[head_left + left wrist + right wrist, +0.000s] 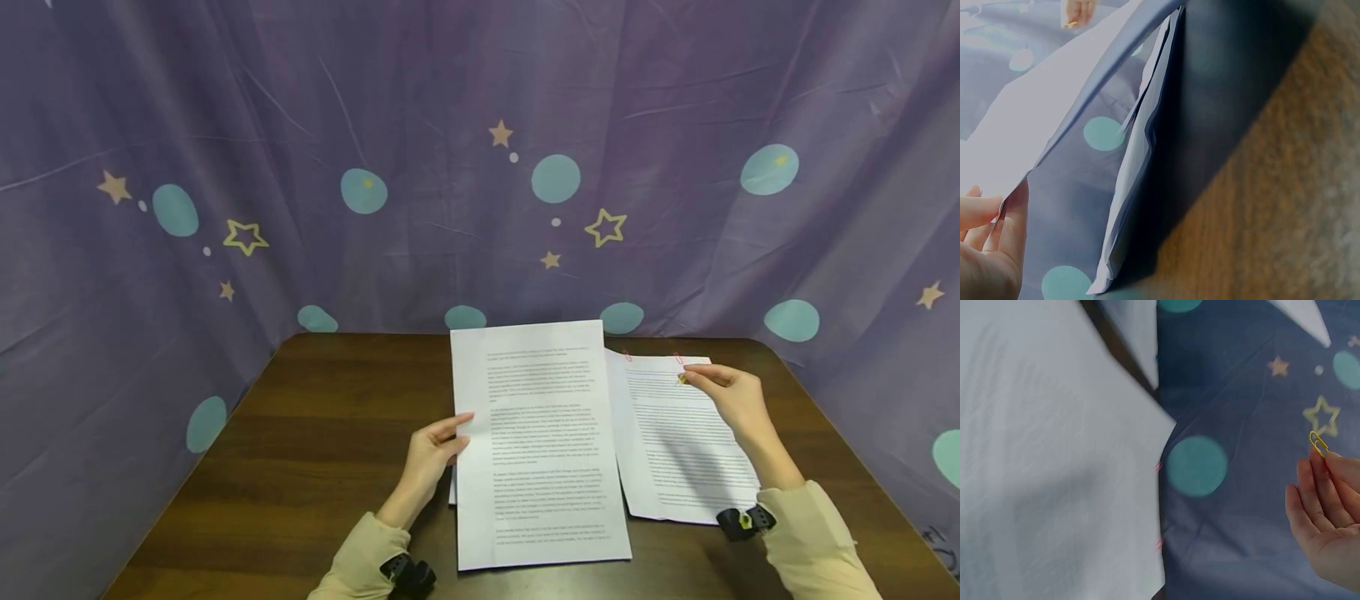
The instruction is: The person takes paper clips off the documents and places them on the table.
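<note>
Looks like a makeshift recording booth: purple star-printed cloth (420, 167) draped around a dark wooden table (315, 433).

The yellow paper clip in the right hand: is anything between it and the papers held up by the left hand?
Nothing visible. The right hand pinches the yellow paper clip above the clipped stack lying on the table. The raised sheets, gripped by the left hand, stand just beside it, with open air between.

On the table (315, 433), a sheet (536, 442) is held up at its left edge by the left hand (433, 454), over more sheets beneath. To its right lies a clipped stack (686, 442). The right hand (738, 400) hovers above that stack's far end, pinching a paperclip (1319, 444); a curtain (420, 167) hangs behind.
</note>
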A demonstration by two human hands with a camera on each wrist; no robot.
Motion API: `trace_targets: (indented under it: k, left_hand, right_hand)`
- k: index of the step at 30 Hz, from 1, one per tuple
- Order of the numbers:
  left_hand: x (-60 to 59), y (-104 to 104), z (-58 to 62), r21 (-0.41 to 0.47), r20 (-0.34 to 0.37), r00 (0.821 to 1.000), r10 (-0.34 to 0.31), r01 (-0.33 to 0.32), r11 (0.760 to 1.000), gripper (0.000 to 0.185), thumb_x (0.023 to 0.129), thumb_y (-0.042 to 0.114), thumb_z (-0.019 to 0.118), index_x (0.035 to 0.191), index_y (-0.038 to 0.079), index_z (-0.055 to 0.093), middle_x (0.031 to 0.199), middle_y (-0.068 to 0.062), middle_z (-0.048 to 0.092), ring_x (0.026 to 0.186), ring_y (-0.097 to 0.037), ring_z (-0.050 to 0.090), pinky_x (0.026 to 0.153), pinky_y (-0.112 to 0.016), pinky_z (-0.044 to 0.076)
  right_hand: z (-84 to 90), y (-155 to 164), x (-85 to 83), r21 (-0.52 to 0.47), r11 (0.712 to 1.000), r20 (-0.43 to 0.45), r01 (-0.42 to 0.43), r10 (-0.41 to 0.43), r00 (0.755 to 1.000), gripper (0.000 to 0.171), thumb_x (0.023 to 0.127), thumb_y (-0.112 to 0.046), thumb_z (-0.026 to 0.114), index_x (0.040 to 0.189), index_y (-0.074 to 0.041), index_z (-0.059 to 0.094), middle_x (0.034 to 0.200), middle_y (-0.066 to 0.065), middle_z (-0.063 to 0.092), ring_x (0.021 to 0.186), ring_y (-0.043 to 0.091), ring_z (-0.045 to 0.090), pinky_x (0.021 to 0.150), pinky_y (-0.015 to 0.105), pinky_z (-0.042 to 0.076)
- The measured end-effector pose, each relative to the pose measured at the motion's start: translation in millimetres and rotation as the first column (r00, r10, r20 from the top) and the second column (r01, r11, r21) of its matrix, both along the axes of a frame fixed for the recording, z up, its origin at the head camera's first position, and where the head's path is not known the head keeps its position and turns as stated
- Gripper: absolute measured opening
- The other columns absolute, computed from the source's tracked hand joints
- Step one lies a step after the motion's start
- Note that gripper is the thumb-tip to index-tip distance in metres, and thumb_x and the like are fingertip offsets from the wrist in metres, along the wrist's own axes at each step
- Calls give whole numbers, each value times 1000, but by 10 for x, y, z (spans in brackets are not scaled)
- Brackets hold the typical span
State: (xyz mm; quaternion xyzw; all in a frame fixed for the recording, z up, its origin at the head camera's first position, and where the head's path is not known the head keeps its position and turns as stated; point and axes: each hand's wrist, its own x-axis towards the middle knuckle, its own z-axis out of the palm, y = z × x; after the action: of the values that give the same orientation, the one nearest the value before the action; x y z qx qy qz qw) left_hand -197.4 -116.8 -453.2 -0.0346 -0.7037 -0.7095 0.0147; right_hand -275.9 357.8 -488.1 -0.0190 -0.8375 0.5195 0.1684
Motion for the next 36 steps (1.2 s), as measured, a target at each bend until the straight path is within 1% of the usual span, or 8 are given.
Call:
trace_targets:
  k: [2,6,12,18,22,25,30,36]
  left_hand:
    - [3,-3,12,-6,20,1000,4,-4,1000,33,77,-5,60,110,0,61,104,-19,61,63,-8,57,55,-22,49]
    - [1,-12,25,-1,33,999,3,-3,1000,33,78,-5,60,110,0,61,104,-18,61,64,-9,58,55,-22,49]
    - [-18,0,19,11,6,1000,3,-3,1000,33,78,-6,60,111,-1,60,104,-20,61,67,-11,60,55,-23,50]
    - [-49,2,42,10,0,1000,7,-7,1000,33,78,-5,60,111,-3,59,104,-21,61,65,-9,59,54,-22,49]
    - [-72,-3,53,27,-1,1000,2,-2,1000,34,78,-9,58,112,-6,57,104,-23,59,65,-9,59,54,-22,49]
    - [-71,1,53,36,-6,1000,0,0,999,34,77,-11,57,111,-8,57,104,-25,59,65,-10,60,53,-23,50]
    - [-61,13,39,54,-12,1000,6,-6,999,34,78,-11,57,112,-6,57,106,-24,58,67,-11,61,55,-24,50]
    - [-40,17,53,54,-37,999,3,-1,999,34,78,-11,56,112,-7,56,106,-25,58,67,-10,60,55,-24,50]
  right_hand:
    - [-226,148,-54,59,994,7,89,-90,996,38,76,-44,64,103,-18,67,88,-5,68,89,2,56,72,15,37]
    - [-329,299,55,110,984,35,139,-144,989,42,76,-48,61,103,-17,66,88,-5,68,86,0,54,71,17,36]
    - [-258,427,301,123,980,106,158,-171,979,45,77,-49,61,105,-13,66,84,-11,67,81,-5,54,63,17,40]
    - [-105,489,521,54,989,156,136,-143,977,42,78,-44,63,103,-10,66,75,-22,63,69,-6,58,52,17,43]
    - [147,402,724,51,991,183,120,-128,975,47,80,-37,63,104,3,62,72,-21,62,67,-7,57,55,15,42]
    - [251,356,843,30,993,208,110,-114,972,47,82,-30,62,104,12,59,72,-20,61,65,-8,56,57,12,41]
    - [184,416,921,59,993,222,97,-108,969,42,86,-17,57,106,19,53,72,-18,60,64,-9,56,53,12,44]
    - [48,543,929,30,996,238,88,-93,967,38,85,-7,55,105,24,49,70,-13,62,61,-6,56,52,14,47]
